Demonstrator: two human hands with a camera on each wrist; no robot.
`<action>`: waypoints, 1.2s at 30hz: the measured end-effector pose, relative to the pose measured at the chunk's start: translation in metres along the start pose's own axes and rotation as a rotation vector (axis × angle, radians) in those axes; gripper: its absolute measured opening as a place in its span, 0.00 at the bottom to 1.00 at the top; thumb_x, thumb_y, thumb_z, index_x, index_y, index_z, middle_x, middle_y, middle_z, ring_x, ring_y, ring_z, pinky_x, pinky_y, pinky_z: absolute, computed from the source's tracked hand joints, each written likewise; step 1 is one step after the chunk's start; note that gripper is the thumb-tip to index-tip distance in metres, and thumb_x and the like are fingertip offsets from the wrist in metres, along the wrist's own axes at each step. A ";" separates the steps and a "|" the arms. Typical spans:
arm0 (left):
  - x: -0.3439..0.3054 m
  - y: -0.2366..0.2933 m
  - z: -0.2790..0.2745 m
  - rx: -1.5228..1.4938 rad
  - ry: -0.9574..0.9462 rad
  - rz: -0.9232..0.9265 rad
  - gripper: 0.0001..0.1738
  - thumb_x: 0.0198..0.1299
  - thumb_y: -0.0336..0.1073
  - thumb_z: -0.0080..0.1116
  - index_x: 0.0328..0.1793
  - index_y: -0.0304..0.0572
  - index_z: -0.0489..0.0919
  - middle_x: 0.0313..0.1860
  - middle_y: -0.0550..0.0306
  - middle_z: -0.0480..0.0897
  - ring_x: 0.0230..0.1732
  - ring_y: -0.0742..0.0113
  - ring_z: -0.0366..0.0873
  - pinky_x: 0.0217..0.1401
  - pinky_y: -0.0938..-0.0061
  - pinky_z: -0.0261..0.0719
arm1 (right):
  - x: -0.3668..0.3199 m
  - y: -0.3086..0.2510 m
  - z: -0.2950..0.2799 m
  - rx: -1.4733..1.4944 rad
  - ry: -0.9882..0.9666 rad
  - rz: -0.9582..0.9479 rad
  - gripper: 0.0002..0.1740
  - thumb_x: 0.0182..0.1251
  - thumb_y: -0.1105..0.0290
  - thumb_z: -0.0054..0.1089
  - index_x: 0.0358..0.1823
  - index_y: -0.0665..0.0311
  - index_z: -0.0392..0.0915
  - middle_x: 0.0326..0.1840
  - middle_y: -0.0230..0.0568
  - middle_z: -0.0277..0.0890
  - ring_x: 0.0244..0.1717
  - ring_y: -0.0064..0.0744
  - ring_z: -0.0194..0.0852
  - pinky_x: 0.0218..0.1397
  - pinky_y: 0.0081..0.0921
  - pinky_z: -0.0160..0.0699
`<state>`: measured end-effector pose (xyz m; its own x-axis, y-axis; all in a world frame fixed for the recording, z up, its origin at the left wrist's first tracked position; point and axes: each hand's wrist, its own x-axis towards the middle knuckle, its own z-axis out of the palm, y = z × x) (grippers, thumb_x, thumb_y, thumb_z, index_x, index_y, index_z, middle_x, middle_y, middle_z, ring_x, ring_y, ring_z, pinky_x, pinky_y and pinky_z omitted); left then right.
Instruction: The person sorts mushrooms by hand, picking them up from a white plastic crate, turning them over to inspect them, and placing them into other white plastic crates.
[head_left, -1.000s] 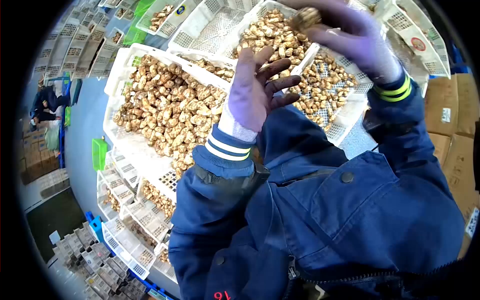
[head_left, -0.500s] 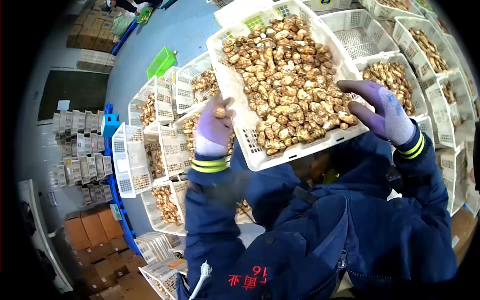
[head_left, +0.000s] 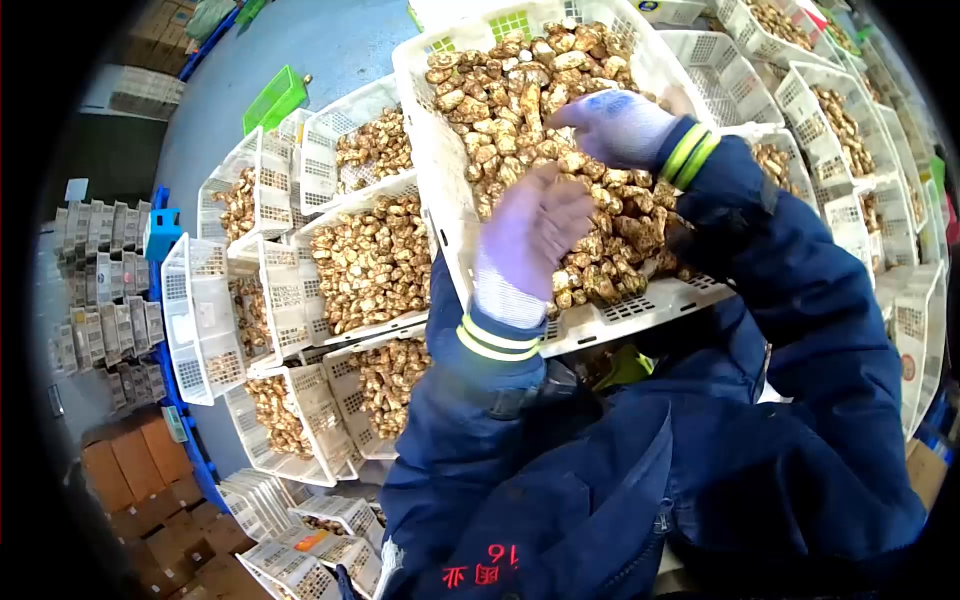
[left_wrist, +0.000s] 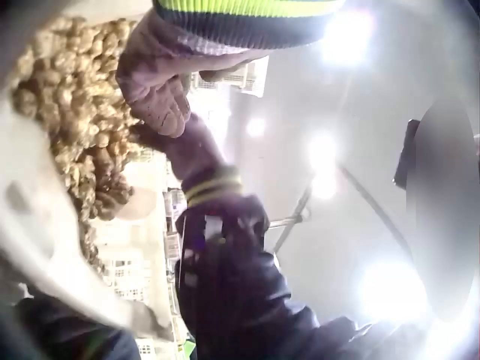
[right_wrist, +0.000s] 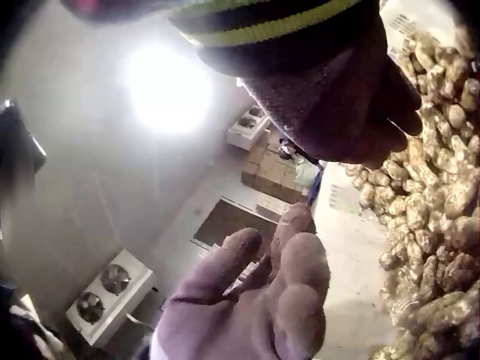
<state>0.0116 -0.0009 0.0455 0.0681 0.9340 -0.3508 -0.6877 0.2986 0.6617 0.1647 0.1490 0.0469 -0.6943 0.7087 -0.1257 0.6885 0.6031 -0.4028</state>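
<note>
A white plastic crate (head_left: 440, 190) full of brown-and-white mushrooms (head_left: 500, 110) sits tilted in front of the body. My right hand (head_left: 625, 130), in a pale purple-stained glove, reaches down with its fingertips at the mushrooms. In the right wrist view its darkened fingers overlap the pile; I cannot tell whether they pinch one. My left hand (head_left: 530, 235) hovers over the near left part of the crate, palm turned up and fingers loosely bent. The right wrist view shows this left hand (right_wrist: 255, 300) with nothing in it.
Several more white crates of mushrooms stand to the left, such as a wide one (head_left: 370, 265), and others (head_left: 850, 130) to the right. Farther off are a green basket (head_left: 275, 100), stacked pale crates (head_left: 105, 260) and cardboard boxes (head_left: 135, 460).
The right hand has moved from the crate's right edge onto the mushrooms. The left hand has come from beside the crate to over it. A second ago the right hand held a mushroom.
</note>
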 end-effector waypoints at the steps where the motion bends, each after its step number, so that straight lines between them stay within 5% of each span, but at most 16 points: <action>1: 0.003 -0.014 -0.002 -0.023 0.044 -0.049 0.28 0.71 0.44 0.50 0.70 0.32 0.65 0.46 0.48 0.82 0.44 0.62 0.81 0.47 0.70 0.82 | 0.018 -0.007 0.006 -0.031 -0.040 -0.002 0.23 0.63 0.72 0.52 0.61 0.58 0.76 0.55 0.50 0.80 0.55 0.46 0.80 0.60 0.36 0.77; 5: 0.002 -0.033 -0.019 -0.014 0.060 -0.067 0.25 0.72 0.42 0.48 0.68 0.33 0.67 0.45 0.49 0.82 0.42 0.66 0.80 0.45 0.72 0.81 | 0.071 -0.011 0.053 -0.211 -0.176 -0.007 0.25 0.62 0.67 0.56 0.62 0.61 0.73 0.57 0.50 0.77 0.56 0.51 0.77 0.60 0.43 0.75; 9: -0.005 -0.030 -0.021 -0.037 0.098 -0.097 0.25 0.71 0.42 0.49 0.69 0.36 0.68 0.46 0.52 0.82 0.43 0.66 0.79 0.48 0.72 0.79 | 0.079 0.002 0.091 -0.314 -0.038 -0.045 0.22 0.60 0.68 0.56 0.58 0.59 0.75 0.54 0.51 0.76 0.51 0.51 0.78 0.55 0.42 0.78; 11: -0.005 -0.030 -0.022 -0.061 0.122 -0.087 0.26 0.71 0.43 0.50 0.70 0.37 0.67 0.50 0.51 0.80 0.46 0.64 0.79 0.51 0.70 0.78 | 0.086 0.001 0.083 -0.231 -0.149 0.075 0.19 0.62 0.68 0.54 0.55 0.60 0.78 0.54 0.50 0.78 0.52 0.49 0.79 0.56 0.40 0.78; 15: 0.001 -0.032 -0.027 -0.143 0.232 -0.058 0.32 0.69 0.48 0.53 0.74 0.40 0.62 0.61 0.47 0.74 0.57 0.57 0.75 0.58 0.62 0.76 | 0.063 0.025 0.039 0.202 0.065 0.170 0.16 0.66 0.63 0.59 0.51 0.62 0.81 0.42 0.42 0.83 0.45 0.36 0.83 0.51 0.33 0.81; 17: -0.001 -0.023 -0.022 -0.264 0.303 -0.036 0.33 0.71 0.48 0.51 0.75 0.39 0.59 0.64 0.44 0.72 0.60 0.51 0.74 0.63 0.58 0.75 | 0.039 -0.008 0.002 0.567 -0.219 0.216 0.18 0.67 0.61 0.60 0.53 0.63 0.81 0.38 0.38 0.83 0.43 0.27 0.81 0.50 0.27 0.81; 19: -0.003 -0.018 -0.019 -0.259 0.234 0.008 0.31 0.71 0.45 0.51 0.74 0.37 0.61 0.62 0.46 0.74 0.57 0.55 0.76 0.58 0.62 0.78 | 0.026 -0.024 -0.003 0.581 -0.232 0.045 0.18 0.69 0.60 0.59 0.54 0.63 0.81 0.41 0.39 0.83 0.44 0.25 0.81 0.50 0.26 0.80; 21: -0.002 -0.020 -0.029 -0.169 0.047 0.066 0.29 0.71 0.43 0.51 0.73 0.37 0.63 0.60 0.47 0.76 0.54 0.58 0.78 0.54 0.67 0.81 | 0.044 -0.007 0.016 0.340 0.162 -0.244 0.18 0.69 0.62 0.58 0.55 0.63 0.80 0.45 0.41 0.84 0.46 0.31 0.83 0.51 0.27 0.80; 23: -0.003 -0.020 -0.031 -0.138 -0.012 0.141 0.26 0.70 0.39 0.53 0.71 0.36 0.66 0.56 0.50 0.78 0.48 0.63 0.79 0.46 0.74 0.81 | 0.065 -0.011 0.036 0.053 0.010 -0.218 0.20 0.64 0.66 0.60 0.57 0.59 0.80 0.54 0.42 0.82 0.54 0.45 0.80 0.58 0.35 0.78; 25: -0.002 -0.018 -0.034 -0.125 -0.037 0.204 0.26 0.69 0.37 0.54 0.70 0.35 0.68 0.55 0.53 0.79 0.47 0.65 0.79 0.43 0.76 0.80 | 0.088 -0.005 0.090 -0.045 -0.051 -0.595 0.20 0.60 0.64 0.61 0.55 0.54 0.80 0.55 0.40 0.79 0.57 0.42 0.76 0.58 0.37 0.77; 27: -0.001 -0.017 -0.033 -0.141 0.028 0.237 0.24 0.68 0.37 0.58 0.68 0.40 0.71 0.51 0.57 0.81 0.44 0.66 0.79 0.43 0.72 0.78 | 0.079 0.001 0.120 -0.191 0.137 -0.657 0.19 0.54 0.63 0.65 0.49 0.53 0.81 0.54 0.36 0.75 0.58 0.41 0.71 0.55 0.37 0.76; 28: 0.000 -0.017 -0.031 -0.142 0.071 0.265 0.23 0.67 0.37 0.58 0.67 0.42 0.72 0.51 0.57 0.81 0.44 0.66 0.79 0.44 0.71 0.78 | 0.082 -0.006 0.126 -0.197 0.157 -0.548 0.17 0.51 0.64 0.66 0.45 0.54 0.80 0.50 0.35 0.72 0.57 0.40 0.69 0.51 0.37 0.75; 29: 0.002 -0.018 -0.029 -0.141 0.110 0.293 0.22 0.67 0.37 0.59 0.66 0.43 0.73 0.50 0.58 0.81 0.43 0.66 0.79 0.44 0.70 0.78 | 0.080 -0.004 0.123 -0.298 -0.100 -0.406 0.17 0.51 0.63 0.66 0.45 0.54 0.81 0.50 0.38 0.73 0.56 0.41 0.70 0.50 0.37 0.75; 33: 0.004 -0.017 -0.030 -0.219 0.134 0.278 0.22 0.66 0.38 0.61 0.65 0.45 0.73 0.48 0.59 0.81 0.50 0.59 0.81 0.53 0.62 0.80 | 0.064 -0.015 0.088 -0.409 -0.111 -0.228 0.11 0.57 0.63 0.60 0.39 0.57 0.84 0.40 0.44 0.81 0.46 0.46 0.81 0.49 0.42 0.80; 36: 0.002 -0.016 -0.037 -0.247 0.158 0.298 0.21 0.67 0.36 0.54 0.64 0.37 0.72 0.47 0.53 0.79 0.52 0.52 0.81 0.56 0.57 0.81 | 0.039 0.012 0.060 0.115 0.086 0.003 0.16 0.60 0.60 0.58 0.45 0.58 0.83 0.43 0.48 0.81 0.44 0.45 0.82 0.49 0.38 0.80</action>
<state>-0.0040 -0.0106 0.0098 -0.2588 0.9250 -0.2781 -0.8144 -0.0541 0.5778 0.1335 0.1617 -0.0167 -0.6683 0.7422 -0.0507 0.6584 0.5584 -0.5047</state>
